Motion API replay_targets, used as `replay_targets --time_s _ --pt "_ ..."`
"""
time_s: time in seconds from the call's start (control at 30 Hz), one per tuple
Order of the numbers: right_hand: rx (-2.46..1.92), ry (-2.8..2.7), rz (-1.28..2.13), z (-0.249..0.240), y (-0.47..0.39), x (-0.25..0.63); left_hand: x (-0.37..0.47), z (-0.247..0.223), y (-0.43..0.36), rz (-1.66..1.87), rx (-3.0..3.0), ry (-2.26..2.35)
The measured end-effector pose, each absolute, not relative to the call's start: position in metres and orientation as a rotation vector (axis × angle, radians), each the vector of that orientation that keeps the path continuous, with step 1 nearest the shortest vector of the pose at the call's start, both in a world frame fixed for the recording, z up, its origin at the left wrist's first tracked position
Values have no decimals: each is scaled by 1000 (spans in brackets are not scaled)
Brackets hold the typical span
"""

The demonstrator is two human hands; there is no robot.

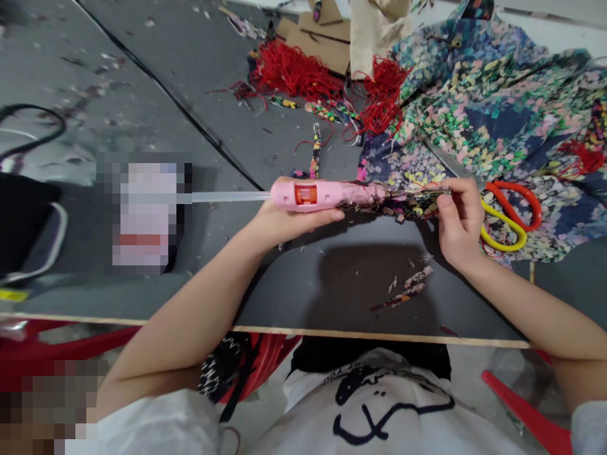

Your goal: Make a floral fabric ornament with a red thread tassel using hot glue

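Observation:
In my left hand [289,221] is a pink hot glue gun [329,193], lying level with its nozzle end to the right. A long translucent glue stick [232,197] sticks out of its back. My right hand [459,221] is closed, thumb against fingers, on the end of a dark floral fabric strip [420,205]. That strip runs left to the front of the glue gun, where dark scraps cling; whether the nozzle touches it I cannot tell. Just right of my right hand, scissors [515,208] with red and yellow handles rest on floral fabric [502,126].
Red thread bundles [298,69] and cardboard pieces [327,38] lie at the back. A black cable [175,107] crosses the grey table [227,265]. Fabric scraps [410,291] lie near the front edge. A pixelated phone-like object [147,221] is at left.

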State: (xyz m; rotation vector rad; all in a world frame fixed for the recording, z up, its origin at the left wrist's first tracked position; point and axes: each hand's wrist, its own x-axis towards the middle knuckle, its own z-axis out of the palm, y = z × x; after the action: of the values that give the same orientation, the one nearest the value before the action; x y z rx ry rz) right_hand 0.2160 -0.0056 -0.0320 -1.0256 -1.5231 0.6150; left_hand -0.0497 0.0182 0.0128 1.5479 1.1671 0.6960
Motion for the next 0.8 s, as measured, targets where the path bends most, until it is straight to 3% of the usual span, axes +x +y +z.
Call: replay_targets --time_s 0.8 --pt "-1122 -1437 601 -26 -8 214 -52 8 18 676 1483 1218"
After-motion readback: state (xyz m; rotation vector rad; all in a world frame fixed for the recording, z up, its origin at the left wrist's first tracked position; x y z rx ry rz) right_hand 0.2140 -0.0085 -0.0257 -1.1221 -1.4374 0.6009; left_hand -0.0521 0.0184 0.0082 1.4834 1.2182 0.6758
